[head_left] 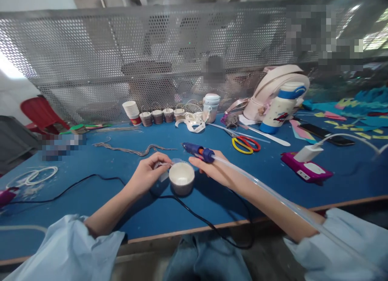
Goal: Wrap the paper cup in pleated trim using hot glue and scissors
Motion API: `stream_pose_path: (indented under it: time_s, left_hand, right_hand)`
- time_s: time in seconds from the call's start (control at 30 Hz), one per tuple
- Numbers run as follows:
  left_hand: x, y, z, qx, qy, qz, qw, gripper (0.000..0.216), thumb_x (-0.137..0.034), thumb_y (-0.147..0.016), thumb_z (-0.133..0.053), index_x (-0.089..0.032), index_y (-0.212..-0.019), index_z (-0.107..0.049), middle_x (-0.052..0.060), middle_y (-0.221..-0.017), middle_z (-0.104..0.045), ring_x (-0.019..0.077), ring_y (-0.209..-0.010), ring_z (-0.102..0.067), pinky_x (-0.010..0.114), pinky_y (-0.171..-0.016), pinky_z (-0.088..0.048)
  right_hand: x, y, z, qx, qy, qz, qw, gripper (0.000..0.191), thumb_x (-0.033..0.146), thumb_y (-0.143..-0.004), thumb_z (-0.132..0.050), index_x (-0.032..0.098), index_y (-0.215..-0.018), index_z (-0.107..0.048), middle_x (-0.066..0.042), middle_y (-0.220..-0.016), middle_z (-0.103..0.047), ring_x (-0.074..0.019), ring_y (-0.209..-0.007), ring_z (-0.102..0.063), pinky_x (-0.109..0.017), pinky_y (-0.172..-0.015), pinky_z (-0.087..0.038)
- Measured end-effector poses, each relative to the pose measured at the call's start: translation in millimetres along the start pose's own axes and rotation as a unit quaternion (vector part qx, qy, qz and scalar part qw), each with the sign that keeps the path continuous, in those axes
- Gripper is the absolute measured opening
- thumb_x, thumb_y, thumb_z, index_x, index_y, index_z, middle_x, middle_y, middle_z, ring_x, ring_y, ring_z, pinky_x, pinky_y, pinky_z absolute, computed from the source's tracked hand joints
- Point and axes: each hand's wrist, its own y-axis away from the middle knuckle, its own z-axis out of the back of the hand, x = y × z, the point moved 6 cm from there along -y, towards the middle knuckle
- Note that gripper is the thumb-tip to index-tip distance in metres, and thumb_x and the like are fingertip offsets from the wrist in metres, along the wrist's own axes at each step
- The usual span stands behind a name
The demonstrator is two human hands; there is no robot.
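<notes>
Your left hand [148,174] is pinched shut, thumb and fingertips closed on a small pale piece [163,166] at the near-left rim of the paper cup [182,179]; what the piece is cannot be told. Your right hand [214,170] is closed around the blue glue gun [197,150], nozzle pointing far-left just beyond the cup, with a long clear glue stick [257,184] trailing back along your forearm. The cup stands upright between both hands, near the middle of the blue table [91,208], mouth open to you. A black cable [75,186] runs from the left, passes under the cup and drops over the near edge. A grey cord strand [133,150] lies just beyond your left hand. Beyond your right hand lie scissors [246,144] with red and yellow handles. Further right, a white charger [309,153] rests on a magenta device [306,170], with a phone [325,134] behind. Along the far edge stand a stack of cups [131,110], a row of wrapped cups [157,116], a bottle [280,107] and a bag [273,87], backed by a perforated metal screen [91,50]. Bare tabletop lies to the near left. The bottle's print is too small to read.
</notes>
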Motion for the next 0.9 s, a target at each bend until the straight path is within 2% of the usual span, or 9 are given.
stream_pose_path:
  time_s: [0.13, 0.3, 0.4, 0.5, 0.67, 0.9]
  left_hand:
    - [-4.7, 4.5, -0.4, -0.001, -0.056, -0.037, 0.998, 0.006, -0.022, -0.075, -0.067, -0.018, -0.077, -0.069, 0.005, -0.087, -0.065, 0.0176, -0.086, -0.058, 0.027, -0.081, -0.042]
    - [-7.9, 8.4, -3.6, 0.002, -0.079, -0.084, 0.993, 0.005, -0.019, -0.078, -0.064, -0.020, -0.078, -0.069, 0.005, -0.088, -0.066, 0.0186, -0.089, -0.059, 0.028, -0.084, -0.043]
    - [-10.2, 9.8, -4.8, -0.002, -0.081, -0.097, 0.992, 0.006, -0.017, -0.077, -0.064, -0.020, -0.077, -0.069, 0.006, -0.088, -0.066, 0.0195, -0.090, -0.060, 0.029, -0.084, -0.043]
    - [-13.0, 12.5, -5.9, 0.000, -0.104, -0.111, 0.988, 0.009, -0.015, -0.077, -0.062, -0.020, -0.077, -0.068, 0.006, -0.089, -0.065, 0.0194, -0.090, -0.060, 0.029, -0.083, -0.044]
    - [-17.4, 20.7, -8.3, 0.007, -0.169, -0.156, 0.973, 0.012, -0.014, -0.081, -0.058, -0.021, -0.082, -0.068, 0.007, -0.096, -0.064, 0.0189, -0.093, -0.060, 0.029, -0.083, -0.044]
    - [-19.2, 25.2, -9.6, 0.010, -0.190, -0.172, 0.967, 0.013, -0.014, -0.082, -0.057, -0.021, -0.084, -0.067, 0.007, -0.096, -0.063, 0.0185, -0.092, -0.060, 0.028, -0.082, -0.044]
  right_hand:
    - [11.6, -20.1, -10.9, 0.044, -0.014, 0.030, 0.998, 0.032, 0.047, -0.077, -0.060, 0.017, -0.067, -0.054, 0.003, -0.063, -0.054, -0.0126, -0.060, -0.047, -0.025, -0.054, -0.034]
    - [14.3, -33.6, -27.6, 0.148, -0.082, 0.021, 0.985, 0.029, 0.033, -0.065, -0.071, 0.014, -0.082, -0.058, 0.001, -0.075, -0.061, -0.0139, -0.068, -0.053, -0.024, -0.060, -0.040]
    - [18.7, -35.2, -32.0, 0.190, -0.070, 0.035, 0.979, 0.028, 0.024, -0.063, -0.071, 0.014, -0.083, -0.055, -0.001, -0.080, -0.063, -0.0139, -0.070, -0.053, -0.024, -0.061, -0.042]
    - [24.2, -36.1, -31.9, 0.192, -0.034, 0.059, 0.979, 0.022, 0.018, -0.064, -0.069, 0.014, -0.080, -0.053, -0.001, -0.078, -0.063, -0.0139, -0.069, -0.053, -0.023, -0.060, -0.041]
    - [27.0, -37.6, -34.3, 0.191, -0.044, 0.065, 0.978, 0.019, 0.016, -0.067, -0.065, 0.014, -0.082, -0.054, -0.003, -0.080, -0.065, -0.0156, -0.073, -0.057, -0.024, -0.064, -0.042]
    - [30.9, -39.5, -38.3, 0.149, 0.041, 0.116, 0.981, 0.017, 0.018, -0.065, -0.068, 0.015, -0.074, -0.054, 0.002, -0.069, -0.057, -0.0114, -0.065, -0.047, -0.021, -0.057, -0.035]
